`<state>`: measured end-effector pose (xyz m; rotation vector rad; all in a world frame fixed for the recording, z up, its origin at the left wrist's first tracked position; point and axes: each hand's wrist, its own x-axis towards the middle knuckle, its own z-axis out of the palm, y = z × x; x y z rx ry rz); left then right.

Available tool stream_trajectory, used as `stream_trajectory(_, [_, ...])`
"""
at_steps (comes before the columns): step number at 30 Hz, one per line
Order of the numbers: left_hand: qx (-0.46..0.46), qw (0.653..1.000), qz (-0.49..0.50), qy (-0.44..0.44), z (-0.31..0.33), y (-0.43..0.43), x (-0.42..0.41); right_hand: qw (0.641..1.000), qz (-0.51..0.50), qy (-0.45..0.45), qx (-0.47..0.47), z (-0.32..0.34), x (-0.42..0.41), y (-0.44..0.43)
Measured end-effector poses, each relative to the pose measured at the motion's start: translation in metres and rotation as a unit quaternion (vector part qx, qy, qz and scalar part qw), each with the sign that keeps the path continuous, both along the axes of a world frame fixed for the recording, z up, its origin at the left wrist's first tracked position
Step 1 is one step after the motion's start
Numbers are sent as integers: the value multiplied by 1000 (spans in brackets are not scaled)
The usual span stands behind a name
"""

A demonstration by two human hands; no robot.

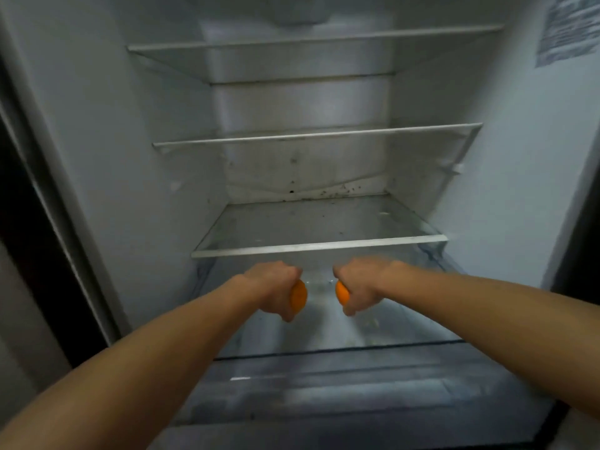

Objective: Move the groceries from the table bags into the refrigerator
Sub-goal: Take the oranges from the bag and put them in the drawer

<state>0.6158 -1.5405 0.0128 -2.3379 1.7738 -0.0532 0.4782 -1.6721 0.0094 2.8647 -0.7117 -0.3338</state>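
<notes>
Left hand (274, 289) and right hand (362, 287) each curled fingers round an orange (299, 296) over the refrigerator drawer (341, 348); next, likely lowering and releasing them

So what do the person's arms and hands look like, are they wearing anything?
The left arm and right arm are bare, with no sleeves in view. The left hand and right hand wear no gloves. I see no watch, bracelet or ring, though it is a bit blurry.

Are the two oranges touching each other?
Apart. The head view shows the left orange in the left hand and the right orange in the right hand, with a clear strip of drawer between them.
</notes>
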Motion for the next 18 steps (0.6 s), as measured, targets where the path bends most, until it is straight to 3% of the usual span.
stream_trajectory(9, [15,998,35,51,-36,-69,24,998,54,-31,29,-42,54,-46])
stream_trajectory(18, [-4,998,39,39,-29,-55,27,998,29,-44,22,-30,38,-41])
